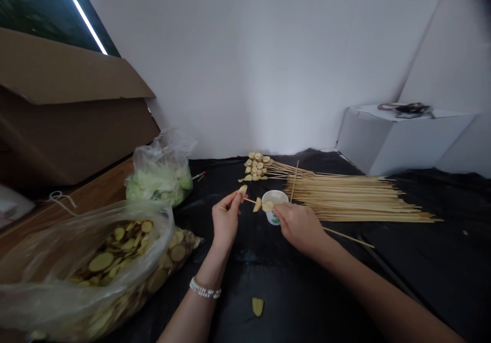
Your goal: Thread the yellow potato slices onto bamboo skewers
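I am using two grips. My left grip (pixel 225 216) is pinching one slice (pixel 242 191) between thumb and fingers; my right grip (pixel 301 224) is closing around one stick (pixel 250 200). That stick is running between my hands and carrying two more slices (pixel 257 205), the farther right one sitting just at my right fingertips. One loose slice (pixel 258 306) is lying nearer me on the black sheet (pixel 307 302).

One cup (pixel 271 217) is standing just behind the stick, and one spare stick (pixel 294 183) is slanting beside it. To the right, one pile of sticks (pixel 364 197) is spreading, too many for me to count. At its far left, loaded skewers (pixel 258 166) are overlapping, so their number is staying unclear. On my left, one open bag (pixel 115 289) is holding many slices, and one bag of greens (pixel 163 182) is standing behind it.

My right grip is hiding the stick's middle; a length is emerging beyond it. My fingers are covering part of the left slice, so whether the stick is piercing it I cannot tell. The frame is cutting off both my forearms and one cardboard box (pixel 76 123). The dark thing (pixel 413 110) on one white box (pixel 399 141) is proving hard to make out.
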Demonstrator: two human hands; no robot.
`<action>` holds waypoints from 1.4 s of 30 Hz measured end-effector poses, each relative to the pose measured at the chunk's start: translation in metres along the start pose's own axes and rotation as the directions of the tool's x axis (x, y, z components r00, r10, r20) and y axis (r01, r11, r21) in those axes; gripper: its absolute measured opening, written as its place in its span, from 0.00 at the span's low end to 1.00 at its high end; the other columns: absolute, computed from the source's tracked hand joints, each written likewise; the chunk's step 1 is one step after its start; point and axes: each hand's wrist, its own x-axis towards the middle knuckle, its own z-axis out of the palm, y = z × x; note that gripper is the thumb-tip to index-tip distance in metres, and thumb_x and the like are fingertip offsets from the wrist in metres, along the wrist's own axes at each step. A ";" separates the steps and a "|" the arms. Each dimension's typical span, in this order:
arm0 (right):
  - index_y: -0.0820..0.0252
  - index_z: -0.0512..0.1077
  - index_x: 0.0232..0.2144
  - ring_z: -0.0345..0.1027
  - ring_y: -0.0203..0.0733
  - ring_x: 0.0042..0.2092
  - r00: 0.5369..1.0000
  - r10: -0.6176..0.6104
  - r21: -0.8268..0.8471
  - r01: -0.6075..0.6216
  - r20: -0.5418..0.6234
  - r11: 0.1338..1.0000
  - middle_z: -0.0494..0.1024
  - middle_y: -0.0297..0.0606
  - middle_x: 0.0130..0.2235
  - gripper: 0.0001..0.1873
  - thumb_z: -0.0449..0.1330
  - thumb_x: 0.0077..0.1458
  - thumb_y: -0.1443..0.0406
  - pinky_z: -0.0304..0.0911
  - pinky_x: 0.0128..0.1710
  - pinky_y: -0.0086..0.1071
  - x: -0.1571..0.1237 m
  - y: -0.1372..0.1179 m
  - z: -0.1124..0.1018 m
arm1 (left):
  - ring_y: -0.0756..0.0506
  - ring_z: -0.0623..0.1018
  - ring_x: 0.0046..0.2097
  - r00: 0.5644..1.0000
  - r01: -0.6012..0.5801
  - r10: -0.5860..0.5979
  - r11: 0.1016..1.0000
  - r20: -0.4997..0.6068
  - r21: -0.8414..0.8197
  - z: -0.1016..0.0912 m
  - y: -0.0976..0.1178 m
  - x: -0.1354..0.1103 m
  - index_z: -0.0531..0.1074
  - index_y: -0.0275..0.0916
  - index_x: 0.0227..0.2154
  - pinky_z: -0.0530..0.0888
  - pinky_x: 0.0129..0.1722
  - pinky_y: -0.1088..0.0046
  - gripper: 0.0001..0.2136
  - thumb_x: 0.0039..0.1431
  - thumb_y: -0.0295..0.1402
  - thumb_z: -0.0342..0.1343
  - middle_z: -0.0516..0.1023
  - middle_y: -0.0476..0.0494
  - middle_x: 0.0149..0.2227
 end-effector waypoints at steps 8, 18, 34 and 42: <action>0.57 0.71 0.36 0.70 0.39 0.36 1.000 0.008 -0.050 -0.008 0.003 0.999 0.76 0.38 0.35 0.15 0.45 0.63 0.65 0.49 0.28 0.31 -0.001 -0.003 -0.002 | 0.55 0.60 0.19 1.000 0.029 -0.029 0.999 -0.004 -0.025 0.002 0.005 -0.002 0.79 0.35 0.37 0.58 0.18 0.78 0.17 0.48 0.43 0.61 0.81 0.41 0.31; 0.57 0.72 0.34 0.70 0.39 0.37 0.999 0.041 0.031 -0.041 0.014 0.999 0.77 0.37 0.34 0.15 0.45 0.63 0.64 0.52 0.32 0.29 0.000 -0.004 -0.001 | 0.54 0.63 0.19 0.998 -0.059 0.057 0.992 0.020 0.108 0.004 0.007 -0.008 0.79 0.39 0.41 0.61 0.20 0.77 0.17 0.53 0.43 0.57 0.81 0.43 0.33; 0.58 0.70 0.41 0.70 0.40 0.36 0.999 0.026 -0.069 -0.025 0.025 0.997 0.76 0.41 0.36 0.15 0.45 0.62 0.67 0.54 0.30 0.30 -0.002 -0.007 0.003 | 0.54 0.62 0.18 0.991 0.046 -0.045 0.999 0.127 -0.007 0.017 0.005 -0.017 0.80 0.36 0.35 0.58 0.17 0.77 0.16 0.48 0.42 0.61 0.75 0.48 0.22; 0.57 0.71 0.40 0.70 0.40 0.35 0.999 0.033 -0.051 -0.035 -0.034 0.998 0.76 0.39 0.36 0.15 0.44 0.62 0.65 0.53 0.30 0.30 -0.001 -0.005 0.001 | 0.54 0.65 0.21 0.987 0.044 -0.025 0.992 0.159 -0.116 0.019 0.010 -0.019 0.73 0.36 0.47 0.62 0.21 0.78 0.23 0.49 0.42 0.61 0.78 0.46 0.27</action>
